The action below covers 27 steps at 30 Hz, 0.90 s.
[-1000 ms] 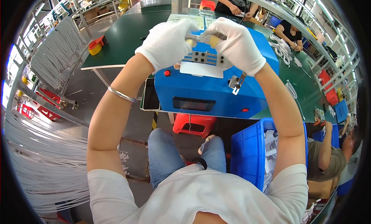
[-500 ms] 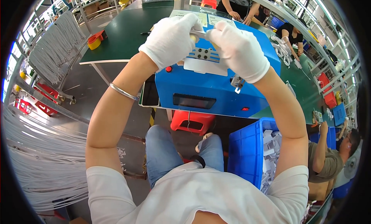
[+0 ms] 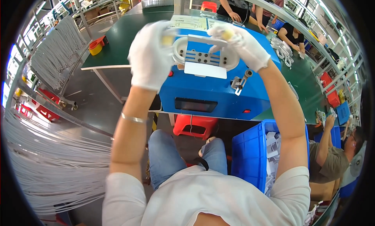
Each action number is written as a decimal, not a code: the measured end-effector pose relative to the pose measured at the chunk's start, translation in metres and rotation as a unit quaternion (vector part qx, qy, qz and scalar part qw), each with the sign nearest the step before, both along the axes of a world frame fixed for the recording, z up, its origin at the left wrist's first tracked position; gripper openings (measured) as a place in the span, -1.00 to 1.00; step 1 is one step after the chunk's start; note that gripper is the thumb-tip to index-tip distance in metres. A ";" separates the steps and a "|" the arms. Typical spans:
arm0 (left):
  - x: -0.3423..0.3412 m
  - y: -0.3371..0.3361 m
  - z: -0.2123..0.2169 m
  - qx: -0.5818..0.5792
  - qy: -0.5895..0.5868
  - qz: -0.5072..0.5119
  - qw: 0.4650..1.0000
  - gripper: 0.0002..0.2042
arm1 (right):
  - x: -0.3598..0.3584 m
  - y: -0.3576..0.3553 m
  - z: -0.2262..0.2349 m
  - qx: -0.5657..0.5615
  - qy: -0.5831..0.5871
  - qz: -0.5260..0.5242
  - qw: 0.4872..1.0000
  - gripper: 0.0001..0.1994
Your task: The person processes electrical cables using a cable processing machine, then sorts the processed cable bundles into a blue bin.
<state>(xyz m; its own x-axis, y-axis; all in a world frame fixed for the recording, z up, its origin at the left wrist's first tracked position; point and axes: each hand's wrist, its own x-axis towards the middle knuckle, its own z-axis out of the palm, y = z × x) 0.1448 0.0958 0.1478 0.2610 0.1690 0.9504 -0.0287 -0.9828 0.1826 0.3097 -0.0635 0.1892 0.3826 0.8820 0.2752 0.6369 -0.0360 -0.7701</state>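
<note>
Both of my hands wear white gloves and are raised over a blue box-shaped machine (image 3: 211, 89). My left hand (image 3: 150, 56) pinches one end of a thin pale cable (image 3: 203, 39), and my right hand (image 3: 242, 46) pinches the other end. The cable runs straight between them, just above a white oval fixture (image 3: 205, 56) with several dark holes on the machine's top. A small yellowish tip shows at each pinch. A white label sits below the fixture.
A blue crate (image 3: 250, 155) of white parts stands by my right knee, and a red stool (image 3: 195, 126) sits under the machine. Bundles of white cables (image 3: 58, 155) hang at my left. The green table (image 3: 117, 34) runs behind, with other people seated far back and at right (image 3: 332, 155).
My hands were close together over the fixture; they have drawn apart to left and right, with the cable now stretched between them.
</note>
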 end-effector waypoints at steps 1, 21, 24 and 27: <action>-0.003 0.003 -0.019 -0.138 0.051 0.033 0.989 -0.77 | 0.004 -0.008 -0.002 0.026 0.074 0.004 0.997 -0.63; 0.003 -0.087 -0.069 -0.619 -0.028 -0.557 0.553 -0.71 | 0.003 0.000 0.003 -0.036 -0.342 0.024 0.939 -0.79; 0.000 -0.085 -0.066 -0.590 -0.030 -0.523 0.614 -0.64 | -0.014 0.003 -0.003 -0.033 -0.312 -0.020 0.949 -0.84; -0.005 -0.101 -0.043 -0.547 -0.002 -0.503 0.669 -0.45 | -0.028 -0.016 0.027 -0.084 -0.340 -0.003 0.937 -0.83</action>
